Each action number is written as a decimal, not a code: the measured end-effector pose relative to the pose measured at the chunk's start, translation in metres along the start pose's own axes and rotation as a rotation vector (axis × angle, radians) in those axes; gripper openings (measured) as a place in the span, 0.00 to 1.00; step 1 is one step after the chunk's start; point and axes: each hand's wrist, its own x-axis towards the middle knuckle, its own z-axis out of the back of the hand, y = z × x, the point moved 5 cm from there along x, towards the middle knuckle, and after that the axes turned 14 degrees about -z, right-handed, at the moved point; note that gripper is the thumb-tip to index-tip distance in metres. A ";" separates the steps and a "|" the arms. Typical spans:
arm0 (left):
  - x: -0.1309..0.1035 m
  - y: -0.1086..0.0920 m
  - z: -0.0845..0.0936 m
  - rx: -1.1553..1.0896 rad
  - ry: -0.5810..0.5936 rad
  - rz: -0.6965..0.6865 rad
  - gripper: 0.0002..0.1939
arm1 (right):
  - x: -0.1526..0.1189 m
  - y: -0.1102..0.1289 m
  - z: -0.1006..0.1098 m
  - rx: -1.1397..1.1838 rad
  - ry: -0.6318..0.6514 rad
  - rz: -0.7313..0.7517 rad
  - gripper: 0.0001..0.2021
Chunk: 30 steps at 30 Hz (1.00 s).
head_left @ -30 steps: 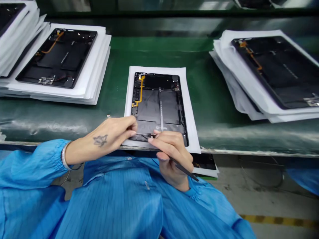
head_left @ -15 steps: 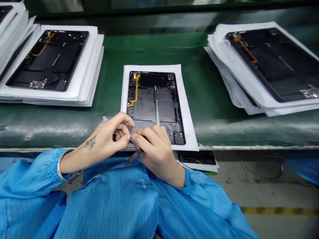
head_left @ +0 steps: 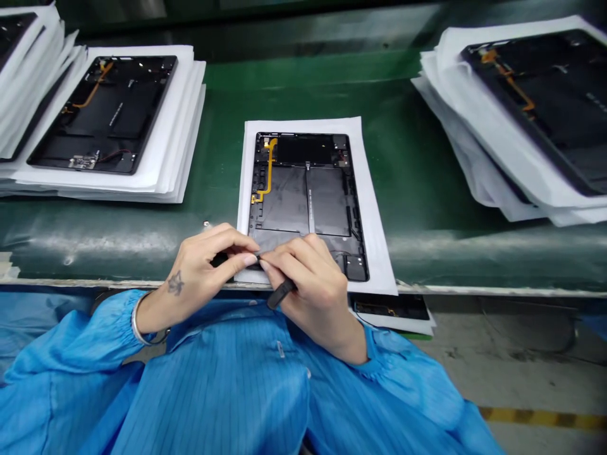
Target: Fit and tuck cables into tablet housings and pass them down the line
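Note:
A black tablet shell (head_left: 313, 202) lies on a white sheet (head_left: 372, 240) in front of me, with a yellow flex cable (head_left: 270, 170) along its left side. Over its lower left corner, my left hand (head_left: 208, 262) pinches thumb and forefinger together at a tiny dark thing too small to name. My right hand (head_left: 308, 272) is closed too, its fingertips meeting the left ones there. A short black bar-like object (head_left: 281, 294) sticks out below the right fingers, held in that hand. Both hands hide the shell's lower left corner.
Stacked white sheets bearing another tablet shell (head_left: 114, 114) stand at the left, and a similar stack with a shell (head_left: 545, 107) at the right. The green work surface (head_left: 222, 139) ends in a front edge. Below that edge, another dark panel (head_left: 391, 308) sits on a lower level.
The left fingers have closed into a pinch at the right fingertips. The view has shifted slightly, so the shell and stacks appear moved. The black object stays in the right hand.

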 end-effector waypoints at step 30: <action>-0.012 -0.006 0.001 0.557 0.310 -0.375 0.06 | -0.005 -0.002 -0.002 -0.207 0.152 0.203 0.13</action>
